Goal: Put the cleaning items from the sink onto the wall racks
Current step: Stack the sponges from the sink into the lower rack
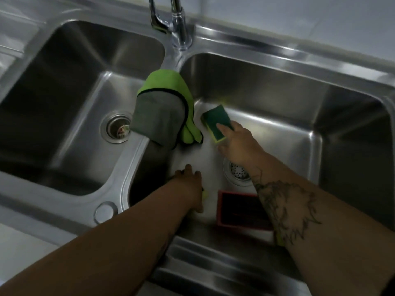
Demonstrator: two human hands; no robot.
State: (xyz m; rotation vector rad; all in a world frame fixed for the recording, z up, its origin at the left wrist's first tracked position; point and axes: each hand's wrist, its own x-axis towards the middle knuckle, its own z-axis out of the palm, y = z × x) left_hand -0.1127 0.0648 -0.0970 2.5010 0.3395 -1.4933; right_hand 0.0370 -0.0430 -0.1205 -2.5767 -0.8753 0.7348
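A green scouring sponge with a yellow underside (214,121) is tilted up at the back left of the right basin (277,129). My right hand (237,144) grips its near end, fingers on top. A green and grey cloth (164,107) hangs over the divider between the two basins. My left hand (190,184) reaches palm-down to the floor of the right basin by its left wall. A small yellow-green bit (204,192) shows at its edge; what it covers is hidden. A red-rimmed rectangular holder (239,210) lies at the front of the right basin.
The chrome tap (178,24) stands behind the divider. The left basin (64,103) holds only its drain strainer (117,128). The right basin's drain (239,173) lies between my forearms. Another yellow-green scrap (279,239) peeks from under my right forearm. No wall racks are in view.
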